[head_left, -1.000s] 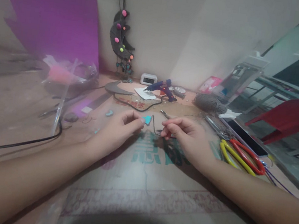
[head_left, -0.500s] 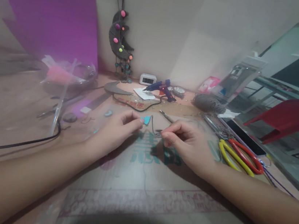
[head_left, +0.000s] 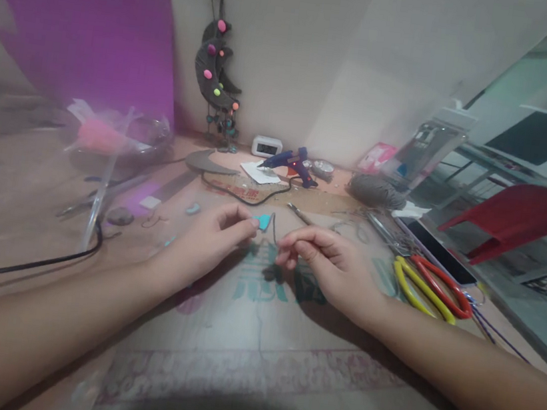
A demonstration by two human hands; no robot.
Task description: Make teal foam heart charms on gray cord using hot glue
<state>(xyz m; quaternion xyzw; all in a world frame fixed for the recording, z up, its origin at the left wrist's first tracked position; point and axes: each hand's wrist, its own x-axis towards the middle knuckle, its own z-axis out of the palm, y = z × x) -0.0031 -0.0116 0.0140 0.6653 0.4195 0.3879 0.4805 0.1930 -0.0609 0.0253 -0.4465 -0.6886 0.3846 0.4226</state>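
Observation:
My left hand point(head_left: 222, 235) pinches a small turquoise piece point(head_left: 262, 222) between thumb and fingertips; it looks flat, like felt or foam. A thin grey strand of yarn point(head_left: 273, 224) rises beside the piece and bends down to my right hand point(head_left: 315, 254). That hand is closed at the fingertips around the strand's lower end, whose tip is hidden. Both hands hover just above a board point(head_left: 252, 364) with printed green and red lettering. A pointed tool with a slim handle point(head_left: 300, 214) lies beyond my right fingers.
A hot glue gun point(head_left: 289, 163) rests on white paper point(head_left: 260, 174), its cord trailing across the table. At right are yellow-and-red-handled scissors point(head_left: 431, 286), a phone point(head_left: 436, 250) and a ball of grey yarn point(head_left: 376, 191). A grey crescent point(head_left: 211, 162) lies behind my left hand.
My right hand has moved slightly left, toward the turquoise piece, and its fingers have shifted over the dark strand end seen before. My left hand keeps its pinch.

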